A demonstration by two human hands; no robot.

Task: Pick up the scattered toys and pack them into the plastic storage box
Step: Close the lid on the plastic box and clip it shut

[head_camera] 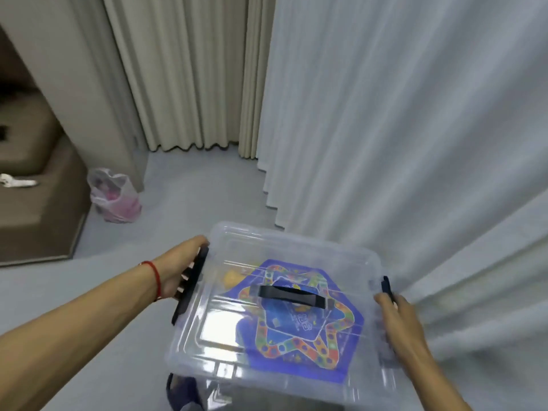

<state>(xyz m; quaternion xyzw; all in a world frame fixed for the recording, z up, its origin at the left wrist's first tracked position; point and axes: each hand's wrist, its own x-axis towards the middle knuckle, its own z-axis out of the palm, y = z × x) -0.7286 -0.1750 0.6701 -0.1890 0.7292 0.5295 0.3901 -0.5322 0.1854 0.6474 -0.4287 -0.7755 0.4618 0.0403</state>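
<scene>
While the lidded storage box [275, 315] is lying crosswise between both hands, left hand [181, 271] is gripping its dark latch [189, 284]; right hand [400, 327] is curling over the opposite end.

Honestly can't see most of my own fingers here. On my left hand [181, 269] the fingertips are tucked behind the dark side latch [191, 284] of the storage box [237, 345], so only the knuckles show. My right hand [398, 324] covers the box edge under it, and the other latch [387, 287] only pokes out just past my fingertips. Through the lid, the blue game board [302, 348] is smeared by glare, its print unreadable, and the yellow thing [232, 278] nearer my left hand is just a blob. The box's near edge and something dark [182, 393] below it get cut off at the bottom. The pink bag [115, 195] way past my left hand is too blurry to tell what's inside.
</scene>
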